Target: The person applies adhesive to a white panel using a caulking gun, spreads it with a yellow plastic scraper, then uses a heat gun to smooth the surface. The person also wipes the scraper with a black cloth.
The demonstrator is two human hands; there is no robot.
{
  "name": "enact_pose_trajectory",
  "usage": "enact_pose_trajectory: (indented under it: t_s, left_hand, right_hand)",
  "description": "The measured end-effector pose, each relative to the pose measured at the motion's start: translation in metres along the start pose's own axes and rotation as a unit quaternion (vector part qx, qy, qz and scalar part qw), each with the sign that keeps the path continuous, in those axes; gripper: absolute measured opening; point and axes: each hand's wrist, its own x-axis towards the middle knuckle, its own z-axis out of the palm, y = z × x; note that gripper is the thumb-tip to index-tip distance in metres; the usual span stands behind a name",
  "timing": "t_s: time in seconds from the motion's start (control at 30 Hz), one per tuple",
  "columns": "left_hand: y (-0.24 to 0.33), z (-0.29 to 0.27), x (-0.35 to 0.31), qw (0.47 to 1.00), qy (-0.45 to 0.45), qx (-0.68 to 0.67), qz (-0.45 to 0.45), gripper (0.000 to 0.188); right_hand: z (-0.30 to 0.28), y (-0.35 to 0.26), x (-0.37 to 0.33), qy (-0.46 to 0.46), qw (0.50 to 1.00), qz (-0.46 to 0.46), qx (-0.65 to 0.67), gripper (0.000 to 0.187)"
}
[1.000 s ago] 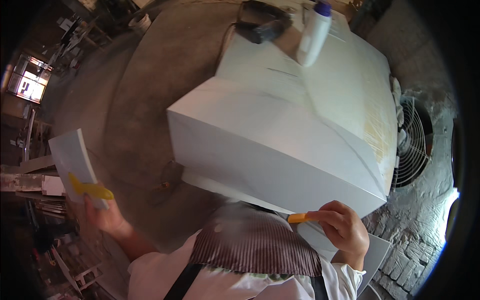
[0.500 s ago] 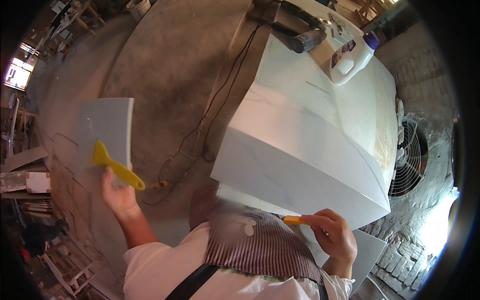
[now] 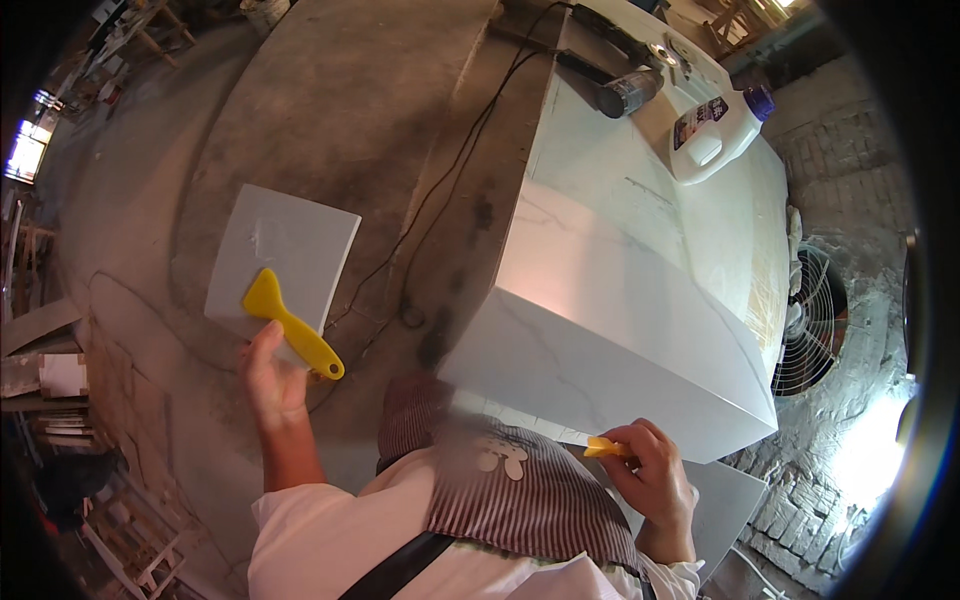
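Observation:
My left hand (image 3: 272, 385) is closed on the near edge of a flat, square grey board (image 3: 290, 230). A yellow plastic scraper (image 3: 300, 335) lies across that board, its flared end on the face and its holed handle by my thumb. A small whitish smear shows on the board above the scraper. My right hand (image 3: 655, 475) pinches a small tool with a yellow-orange handle (image 3: 602, 447) near my apron; its working end is hard to make out. Beside that hand stands a white, grey-veined marble-look slab piece (image 3: 600, 350) with a folded-down front face.
On the pale worktop (image 3: 600, 160) stand a white jug with a purple cap (image 3: 715, 140), a dark cylindrical container (image 3: 630, 93) and a black power tool (image 3: 610, 35). Black cables (image 3: 470, 140) trail over the floor. A caged fan (image 3: 808, 320) sits by the brick wall at right.
My left hand has moved right, and the board with the scraper has turned clockwise, showing more of its face. The yellow-orange tool in my right hand has turned slightly.

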Motion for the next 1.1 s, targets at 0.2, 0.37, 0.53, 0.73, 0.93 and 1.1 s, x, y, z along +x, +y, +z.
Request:
enact_pose_trajectory:
  t_s: [0.2, 0.37, 0.53, 0.73, 0.93, 1.1]
  left_hand:
    - [-0.01, 0.003, 0.01, 0.999, -0.031, 0.006, -0.023, 0.033]
    - [-0.012, 0.01, 0.013, 0.999, -0.031, 0.015, -0.026, 0.032]
    - [-0.019, 0.002, 0.021, 0.998, -0.038, 0.004, -0.053, 0.035]
    - [-0.021, 0.003, 0.023, 0.996, -0.062, -0.016, -0.054, 0.038]
    - [-0.017, 0.002, 0.027, 0.996, -0.058, -0.006, -0.068, 0.041]
    - [-0.017, -0.004, 0.035, 0.998, -0.027, 0.023, -0.056, 0.043]
  right_hand:
    - [0.023, -0.009, 0.035, -0.028, 0.997, -0.061, 0.023, 0.02]
    - [0.035, -0.023, 0.064, 0.063, 0.986, -0.133, -0.08, 0.023]
    - [0.045, -0.049, 0.125, 0.201, 0.947, -0.183, -0.171, 0.031]
    - [0.058, -0.062, 0.164, 0.128, 0.972, -0.176, -0.089, 0.029]
    - [0.035, -0.055, 0.164, 0.226, 0.95, -0.163, 0.141, 0.005]
    - [-0.004, -0.035, 0.085, 0.044, 0.998, -0.04, 0.035, 0.024]
